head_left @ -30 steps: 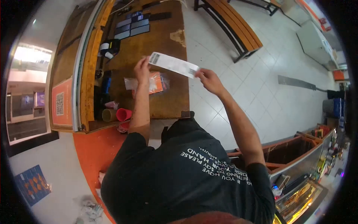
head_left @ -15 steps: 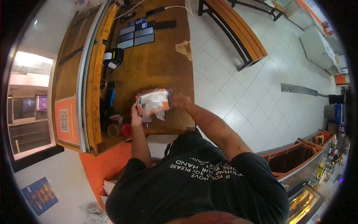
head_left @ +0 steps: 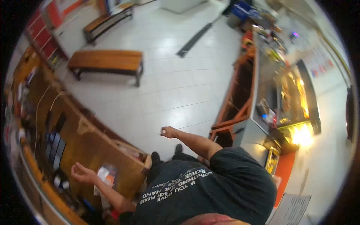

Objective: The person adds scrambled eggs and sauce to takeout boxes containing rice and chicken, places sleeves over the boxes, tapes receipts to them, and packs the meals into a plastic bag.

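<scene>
An orange-and-white packet in clear plastic (head_left: 107,173) lies on the brown wooden counter (head_left: 84,150). My left hand (head_left: 83,174) is above the counter beside the packet, fingers loosely curled and apart, with nothing visible in it. The forearm passes across part of the packet. My right hand (head_left: 169,132) hangs over the tiled floor, away from the counter. Its fingers are closed, and a small white spot shows at them, too small to name.
Several phones (head_left: 55,148) lie in rows on the counter. A wooden bench (head_left: 107,60) stands on the tiled floor (head_left: 165,90) beyond it. To the right is a metal-topped counter with an orange frame (head_left: 236,95) and a lit glass display case (head_left: 294,97).
The view has swung right. Both hands have let go of the plastic-wrapped packet, which now lies on the counter. My right hand has moved out over the floor.
</scene>
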`<state>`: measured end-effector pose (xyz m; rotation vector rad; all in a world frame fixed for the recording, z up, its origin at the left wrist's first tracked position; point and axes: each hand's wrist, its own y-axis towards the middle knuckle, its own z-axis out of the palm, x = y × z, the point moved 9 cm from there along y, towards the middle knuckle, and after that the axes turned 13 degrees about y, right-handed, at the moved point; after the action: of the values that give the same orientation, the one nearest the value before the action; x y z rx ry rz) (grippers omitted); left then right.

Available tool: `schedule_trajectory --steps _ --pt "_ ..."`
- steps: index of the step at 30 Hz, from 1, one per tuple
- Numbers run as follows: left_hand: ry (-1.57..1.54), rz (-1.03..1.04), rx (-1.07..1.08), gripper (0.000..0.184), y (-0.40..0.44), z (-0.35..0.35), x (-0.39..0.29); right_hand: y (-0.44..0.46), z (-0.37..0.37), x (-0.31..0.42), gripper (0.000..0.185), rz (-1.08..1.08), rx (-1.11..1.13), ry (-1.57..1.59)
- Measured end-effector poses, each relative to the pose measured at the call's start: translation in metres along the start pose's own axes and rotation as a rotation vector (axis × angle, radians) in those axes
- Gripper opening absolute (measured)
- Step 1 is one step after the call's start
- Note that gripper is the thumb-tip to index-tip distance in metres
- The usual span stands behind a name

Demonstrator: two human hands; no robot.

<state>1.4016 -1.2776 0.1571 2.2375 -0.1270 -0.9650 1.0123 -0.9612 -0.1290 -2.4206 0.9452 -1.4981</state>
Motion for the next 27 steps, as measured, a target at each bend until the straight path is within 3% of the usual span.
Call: schedule_trajectory --steps 2,4,5,6,7,8,9,10,11,12,14,16,19,22,23,27 --pt "-0.143 0.002 0.181 0.03 -0.004 0.052 -0.055 -0.055 -0.065 -0.112 0.04 0.214 -0.212 -0.079" --pt "-0.396 0.166 0.272 0.026 -0.022 0.097 -0.13 -0.117 -0.11 -0.244 0.034 0.343 -0.64 0.024" --pt "-0.456 0.212 0.345 0.024 -0.036 0.113 -0.171 -0.157 -0.112 -0.302 0.027 0.587 -0.729 0.499" --pt "-0.332 0.365 0.353 0.022 -0.055 0.102 -0.213 -0.222 -0.115 -0.295 0.022 0.679 -0.883 0.873" --pt "-0.503 0.228 0.569 0.021 -0.084 0.127 -0.234 -0.255 -0.116 -0.326 0.021 0.632 -0.95 0.986" --pt "-0.509 0.35 0.665 0.021 -0.115 0.147 -0.262 -0.289 -0.123 -0.342 0.021 0.48 -1.064 0.877" --pt "-0.505 0.471 0.762 0.022 -0.141 0.161 -0.285 -0.332 -0.109 -0.338 0.025 0.688 -1.039 0.965" --pt "-0.506 0.504 0.929 0.024 -0.164 0.163 -0.315 -0.358 -0.105 -0.321 0.025 0.604 -1.012 1.022" --pt "-0.503 0.533 1.093 0.025 -0.185 0.164 -0.341 -0.384 -0.078 -0.362 0.024 0.832 -0.901 0.903" --pt "-0.499 0.525 1.076 0.025 -0.186 0.163 -0.352 -0.401 -0.05 -0.39 0.025 1.0 -0.734 0.827" --pt "-0.508 0.506 1.278 0.028 -0.202 0.169 -0.356 -0.41 -0.008 -0.403 0.026 1.151 -0.409 0.761" --pt "-0.446 0.434 1.262 0.028 -0.189 0.178 -0.334 -0.386 0.019 -0.392 0.028 1.139 -0.14 0.722" --pt "-0.339 0.36 1.214 0.028 -0.161 0.195 -0.284 -0.29 0.036 -0.361 0.031 0.91 0.101 0.663" --pt "-0.25 0.282 1.186 0.028 -0.13 0.206 -0.246 -0.149 -0.002 -0.326 0.034 0.677 0.029 0.622" --pt "-0.216 0.22 1.202 0.029 -0.117 0.212 -0.233 -0.104 -0.019 -0.325 0.037 0.781 -0.114 0.638" --pt "-0.295 0.109 1.105 0.031 -0.057 0.221 -0.195 0.063 -0.131 -0.221 0.039 0.392 -0.269 0.545"
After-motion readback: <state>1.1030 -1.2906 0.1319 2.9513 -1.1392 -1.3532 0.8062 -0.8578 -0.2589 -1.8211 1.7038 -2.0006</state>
